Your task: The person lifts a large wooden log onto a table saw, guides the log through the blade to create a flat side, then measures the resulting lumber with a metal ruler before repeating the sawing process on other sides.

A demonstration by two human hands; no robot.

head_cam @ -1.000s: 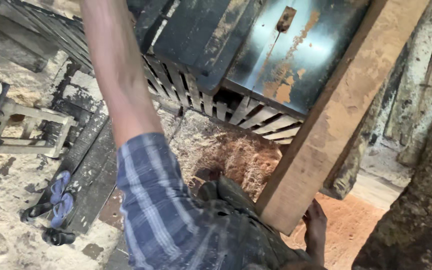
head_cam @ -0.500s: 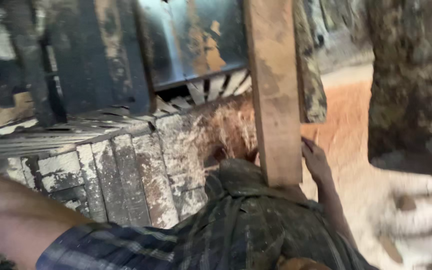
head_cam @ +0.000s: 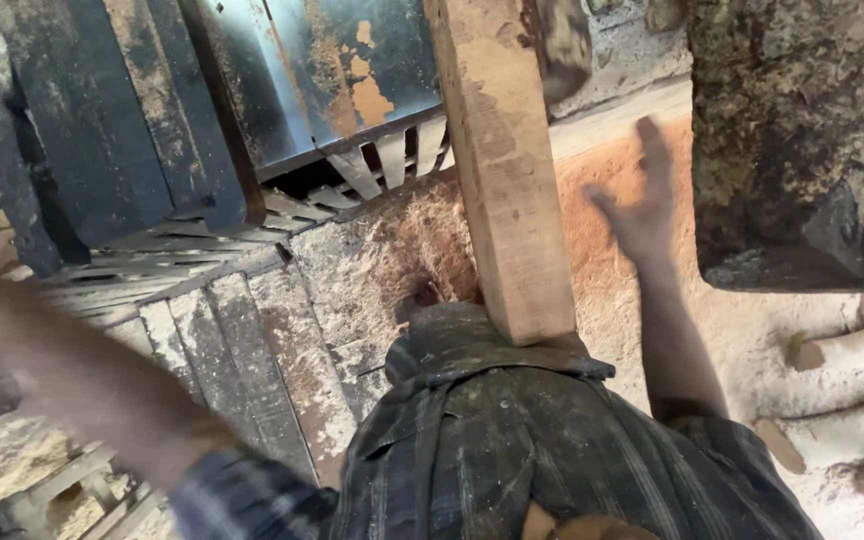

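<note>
A long pale wooden beam (head_cam: pixel 504 170) runs from the top of the view down to my body, and its lower end rests against my dark checked shirt (head_cam: pixel 512 440). My right hand (head_cam: pixel 640 205) is raised to the right of the beam. It is blurred, holds nothing, has its fingers spread and does not touch the wood. My left forearm (head_cam: pixel 82 380) stretches out blurred toward the left edge, and its hand is out of the frame.
Dark metal panels (head_cam: pixel 102 130) and a rusty blue sheet (head_cam: pixel 352 70) stand ahead above a slatted grate (head_cam: pixel 372 170). Orange sawdust (head_cam: pixel 602 290) covers the ground. A large dark rough block (head_cam: pixel 792 140) hangs at the right, with pale logs (head_cam: pixel 842 365) below it.
My right hand has left the side of the beam and lifted up with its fingers spread. My left arm has swung out further to the left.
</note>
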